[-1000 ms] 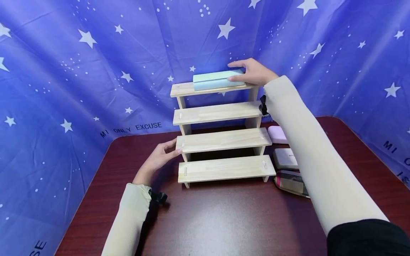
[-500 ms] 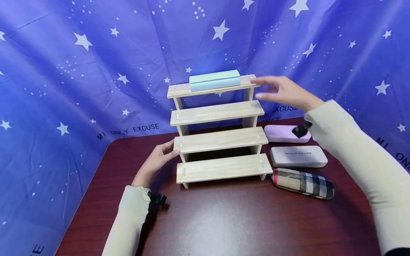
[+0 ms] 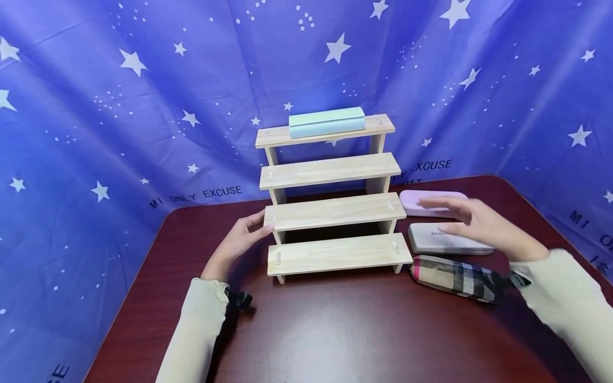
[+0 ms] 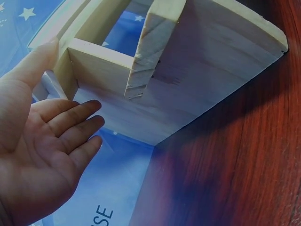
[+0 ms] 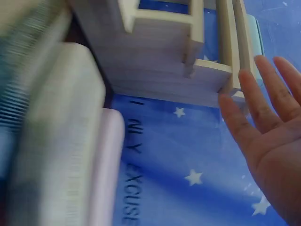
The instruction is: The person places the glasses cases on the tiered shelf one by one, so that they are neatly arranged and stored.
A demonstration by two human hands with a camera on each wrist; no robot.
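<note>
- While my left hand (image 3: 239, 239) rests at the side of the four-tier wooden display shelf (image 3: 330, 170), I judge the step in hand to be a reach with the right hand (image 3: 486, 226) over the cases.
- To do that well, I would pick out one case, lower the right hand straight onto it and take it across its narrow width, sparing its neighbours a nudge.
- I would use the left hand only as a light brace; a push could shift the shelf.
- Left hand: thumb at the edge of the third tier from the top, fingers nearly straight, nothing gripped.
- Right hand: wide, thumb well apart from the fingers, holding nothing.
- Below the right hand, on the worktop (image 3: 335, 330), lie the lilac hard case (image 3: 410, 205), partly hidden by its fingers, and the pale grey lettered case (image 3: 452, 246); the plaid pouch (image 3: 445, 276) lies on its near side.
- Ahead of both hands, the light-blue case (image 3: 328, 125) sits on the top tier.
</note>
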